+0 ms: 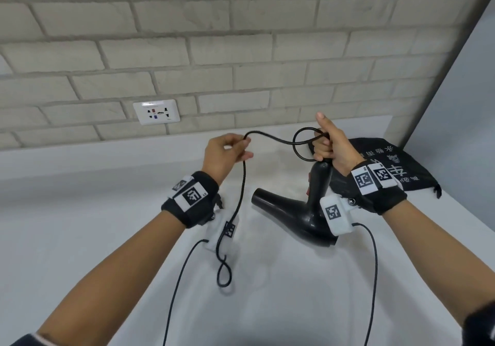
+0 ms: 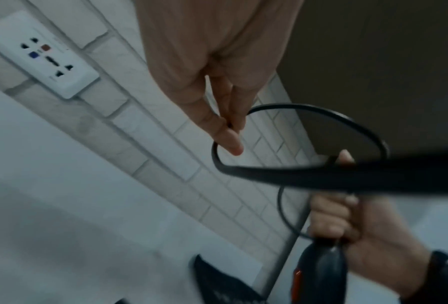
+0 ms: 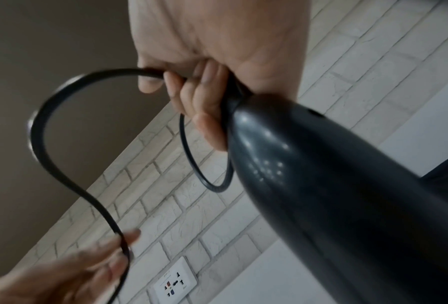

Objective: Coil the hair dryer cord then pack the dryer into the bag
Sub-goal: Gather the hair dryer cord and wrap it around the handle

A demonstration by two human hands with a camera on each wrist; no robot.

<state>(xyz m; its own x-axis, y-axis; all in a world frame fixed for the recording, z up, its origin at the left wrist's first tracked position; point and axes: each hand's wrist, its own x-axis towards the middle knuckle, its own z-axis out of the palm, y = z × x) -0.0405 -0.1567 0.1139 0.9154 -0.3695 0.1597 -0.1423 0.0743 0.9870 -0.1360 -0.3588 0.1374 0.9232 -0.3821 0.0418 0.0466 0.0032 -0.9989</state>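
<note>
The black hair dryer (image 1: 302,213) hangs upside down above the white counter, its nozzle pointing left. My right hand (image 1: 330,145) grips the end of its handle (image 3: 308,174) together with one small loop of the black cord (image 1: 273,138). From there the cord arcs left to my left hand (image 1: 227,154), which pinches it between thumb and fingers (image 2: 225,131). The rest of the cord drops from that hand and ends in a loose loop (image 1: 223,273) on the counter. The black drawstring bag (image 1: 385,163) lies flat behind my right wrist.
A white wall socket (image 1: 156,112) sits on the brick wall at the back left. A grey side panel (image 1: 460,120) bounds the counter on the right. Thin black cables (image 1: 373,278) run from my wrist cameras toward me.
</note>
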